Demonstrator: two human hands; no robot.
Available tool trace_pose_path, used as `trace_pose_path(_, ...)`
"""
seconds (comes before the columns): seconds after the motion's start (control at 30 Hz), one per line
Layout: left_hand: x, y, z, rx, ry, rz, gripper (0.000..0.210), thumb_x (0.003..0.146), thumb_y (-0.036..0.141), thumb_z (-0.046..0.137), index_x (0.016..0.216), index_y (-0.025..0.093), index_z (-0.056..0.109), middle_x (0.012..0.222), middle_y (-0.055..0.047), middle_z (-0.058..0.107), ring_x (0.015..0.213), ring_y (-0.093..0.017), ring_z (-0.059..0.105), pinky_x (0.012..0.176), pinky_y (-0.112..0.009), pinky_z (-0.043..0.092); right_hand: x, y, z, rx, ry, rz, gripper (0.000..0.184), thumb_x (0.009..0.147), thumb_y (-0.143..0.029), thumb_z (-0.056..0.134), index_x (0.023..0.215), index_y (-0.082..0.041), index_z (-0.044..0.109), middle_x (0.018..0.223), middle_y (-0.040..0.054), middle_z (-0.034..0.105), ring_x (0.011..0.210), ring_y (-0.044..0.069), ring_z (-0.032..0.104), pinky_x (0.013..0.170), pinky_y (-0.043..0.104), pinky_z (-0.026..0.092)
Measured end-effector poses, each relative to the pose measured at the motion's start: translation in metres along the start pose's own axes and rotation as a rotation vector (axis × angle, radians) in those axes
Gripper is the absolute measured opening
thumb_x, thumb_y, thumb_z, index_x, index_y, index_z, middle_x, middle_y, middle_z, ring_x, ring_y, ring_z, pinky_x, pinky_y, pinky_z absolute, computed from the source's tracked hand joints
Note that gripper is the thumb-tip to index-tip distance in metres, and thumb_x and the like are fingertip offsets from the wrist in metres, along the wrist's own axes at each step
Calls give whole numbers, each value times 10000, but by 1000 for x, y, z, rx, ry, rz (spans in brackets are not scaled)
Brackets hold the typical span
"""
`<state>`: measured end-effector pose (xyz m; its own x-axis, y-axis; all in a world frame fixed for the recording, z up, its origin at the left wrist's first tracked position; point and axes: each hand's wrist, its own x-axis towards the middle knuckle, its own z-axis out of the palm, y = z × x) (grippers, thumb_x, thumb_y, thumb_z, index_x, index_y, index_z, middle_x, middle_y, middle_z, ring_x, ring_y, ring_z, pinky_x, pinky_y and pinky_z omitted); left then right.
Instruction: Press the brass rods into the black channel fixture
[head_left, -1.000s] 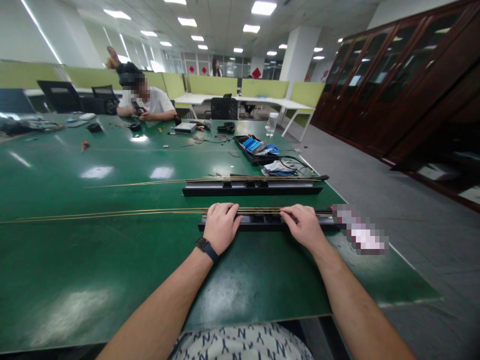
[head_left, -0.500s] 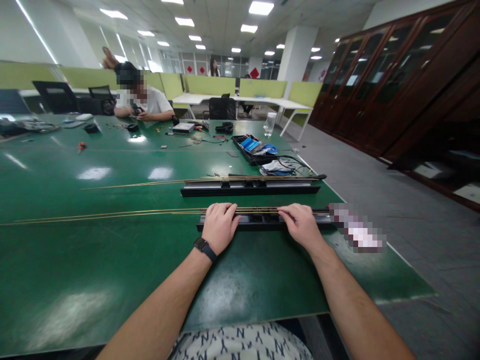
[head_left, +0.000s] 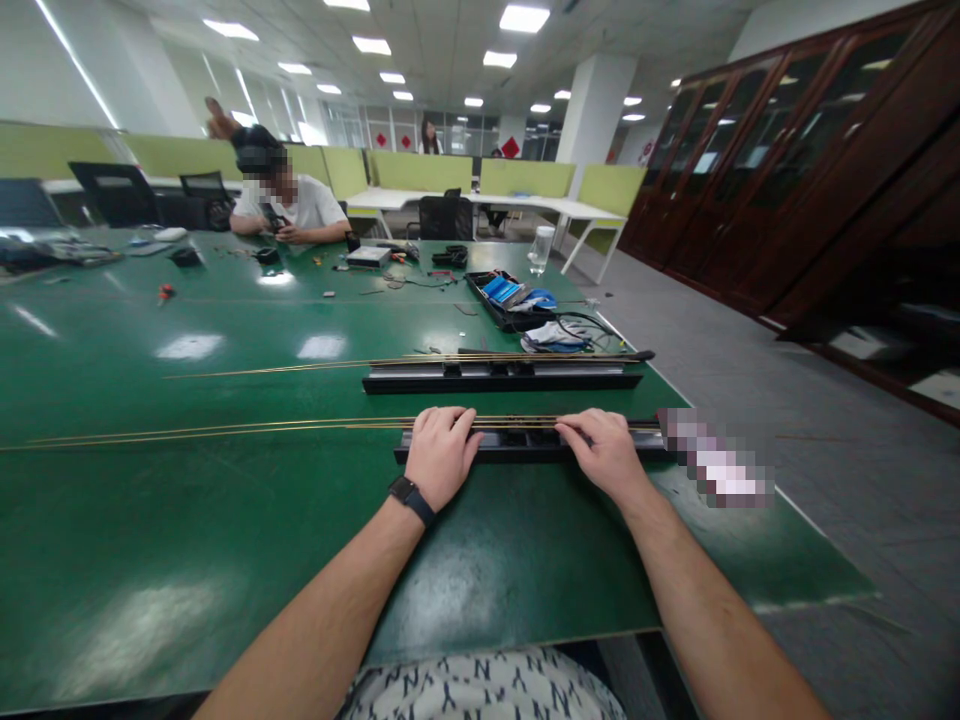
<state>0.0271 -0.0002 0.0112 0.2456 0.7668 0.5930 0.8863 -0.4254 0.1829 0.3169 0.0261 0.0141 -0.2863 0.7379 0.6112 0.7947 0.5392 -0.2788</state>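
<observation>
Long thin brass-coloured rods [head_left: 247, 428] lie across a black channel-shaped holder [head_left: 517, 456] and reach far to the left over the table. My left hand [head_left: 441, 448] is closed over the rods and the holder near its left end, fingers bent down the far side and thumb on the near side. Further right, my right hand [head_left: 606, 450] pinches the rods between thumb and fingertips above the holder. The fingertips of both hands are partly hidden. A blurred pinkish patch [head_left: 720, 470] covers whatever is at the holder's right end.
A second black holder [head_left: 502, 383] with similar rods lies parallel behind. Beyond it are a black tray [head_left: 510, 318] with blue items, a white-and-blue cloth bundle [head_left: 559, 335] and a clear cup [head_left: 540, 250]. Another person [head_left: 289, 205] sits across the green table [head_left: 225, 520].
</observation>
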Motion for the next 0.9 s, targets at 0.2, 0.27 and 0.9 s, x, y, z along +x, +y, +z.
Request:
trace_pose_path(0.2,0,0,-1,3,0,6,290,987,351,580,1221,196,652,1150,-104,703,1061,-263,626,1032,-453,426,-1,4,2,-6,-5,-8,234,1007,-403,538,969,-266,723,917,27,734,884,203,654,866,402,381)
trace_pose_path(0.27,0,1,-2,9,1,10,291,988,354,580,1218,191,653,1142,-104,705,1047,-262,627,1022,-451,432,-1,6,1,-10,-12,-8,231,1007,-399,537,967,-267,723,914,27,732,882,203,652,865,402,378)
trace_pose_path(0.9,0,0,0,16,6,4,293,982,354,587,1227,206,652,1146,-101,705,1073,-252,630,1045,-452,413,0,0,0,8,20,-27,226,1004,-391,553,984,-253,731,963,39,760,908,207,677,874,406,397)
